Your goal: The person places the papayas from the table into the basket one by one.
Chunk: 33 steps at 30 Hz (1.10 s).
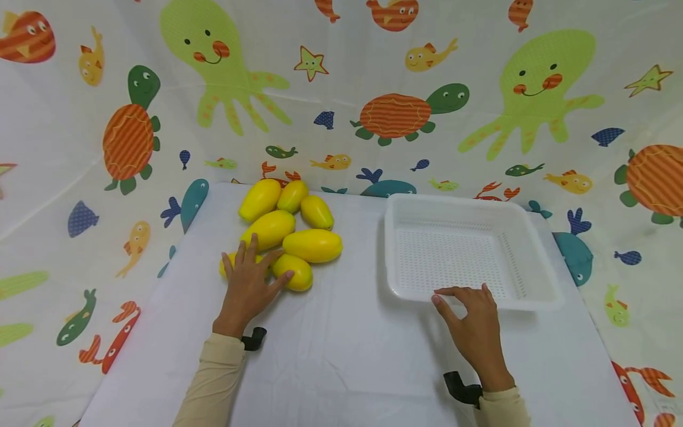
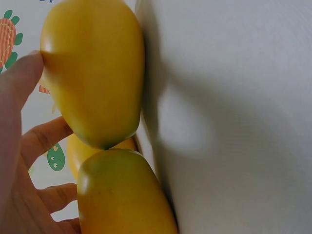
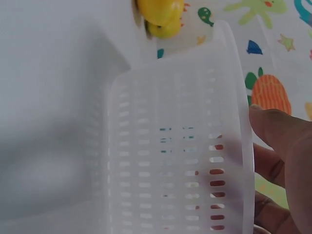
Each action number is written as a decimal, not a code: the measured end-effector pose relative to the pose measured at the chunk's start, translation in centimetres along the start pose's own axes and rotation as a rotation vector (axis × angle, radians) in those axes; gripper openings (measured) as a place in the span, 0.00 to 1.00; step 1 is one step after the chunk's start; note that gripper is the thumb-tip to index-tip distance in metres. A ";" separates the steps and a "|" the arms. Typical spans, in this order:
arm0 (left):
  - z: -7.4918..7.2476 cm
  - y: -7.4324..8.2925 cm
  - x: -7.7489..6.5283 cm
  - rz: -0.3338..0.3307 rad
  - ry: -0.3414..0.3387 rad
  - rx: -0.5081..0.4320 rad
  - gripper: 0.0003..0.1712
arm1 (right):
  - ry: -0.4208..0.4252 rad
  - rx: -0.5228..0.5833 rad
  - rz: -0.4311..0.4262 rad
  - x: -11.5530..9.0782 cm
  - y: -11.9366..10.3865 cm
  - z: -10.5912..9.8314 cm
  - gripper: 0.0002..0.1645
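Thumb and fingers apart, the left hand (image 1: 247, 293) touches the near fruit (image 1: 297, 275), nearer the table's (image 1: 341, 356) left edge than its right. The right hand (image 1: 475, 323) pinches the white basket (image 1: 391, 249), toward the far right corner, by its rim. The smooth fruit could roll under so light a touch; a tug might tilt the basket. The fruit's long axis slants far-left to near-right, green-tinged tip toward the neighbouring fruit (image 2: 124, 195).
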<state>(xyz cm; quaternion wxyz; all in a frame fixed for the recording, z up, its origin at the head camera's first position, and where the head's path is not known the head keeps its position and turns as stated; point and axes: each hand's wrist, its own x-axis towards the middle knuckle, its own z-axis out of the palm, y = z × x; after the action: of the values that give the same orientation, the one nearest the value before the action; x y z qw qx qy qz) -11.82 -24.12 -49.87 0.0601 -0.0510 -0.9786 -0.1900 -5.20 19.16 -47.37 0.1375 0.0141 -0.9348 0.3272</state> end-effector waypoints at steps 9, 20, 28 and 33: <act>-0.1 0.1 0.0 -0.013 -0.016 0.005 0.37 | 0.007 -0.022 0.007 -1.2 -0.9 0.8 0.12; -0.2 0.1 0.0 -0.014 -0.019 -0.003 0.38 | 0.012 -0.038 0.006 -2.6 -2.4 1.3 0.12; -0.1 -0.1 0.0 -0.014 -0.026 0.006 0.38 | 0.001 -0.036 0.022 -3.6 -3.4 1.6 0.13; 0.0 -0.2 0.0 -0.022 -0.035 0.004 0.38 | 0.001 -0.034 0.033 -4.1 -3.9 1.8 0.12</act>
<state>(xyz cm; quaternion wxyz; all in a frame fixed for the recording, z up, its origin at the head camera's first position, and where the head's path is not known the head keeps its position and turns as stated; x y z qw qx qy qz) -11.81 -24.28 -49.89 0.0412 -0.0433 -0.9804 -0.1877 -1.28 14.75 -47.46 0.1328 -0.0038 -0.9402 0.3136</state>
